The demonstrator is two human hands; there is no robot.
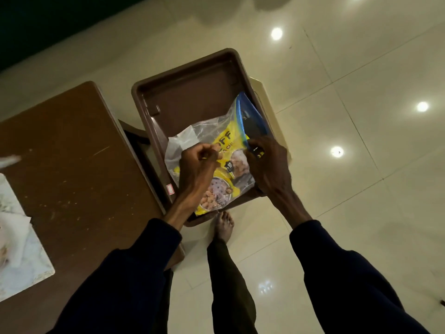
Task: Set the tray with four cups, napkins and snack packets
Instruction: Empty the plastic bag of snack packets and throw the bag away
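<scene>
Hands [196, 165] [266, 162] pinch crinkly clear bag [216, 133] over rectangular brown tray [187, 97]

brown table [72, 150]: white paper, perhaps napkins [16, 237] | cream stool [261, 92]: brown tray [142, 92]

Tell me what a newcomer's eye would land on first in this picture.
First the yellow snack packet inside a clear plastic bag, bright against the dim scene, held over the near end of the brown tray by the left hand and right hand. Next, the tray's far half is bare, with no cups in it. The brown table stands to the left, with white paper at its near-left edge.
</scene>
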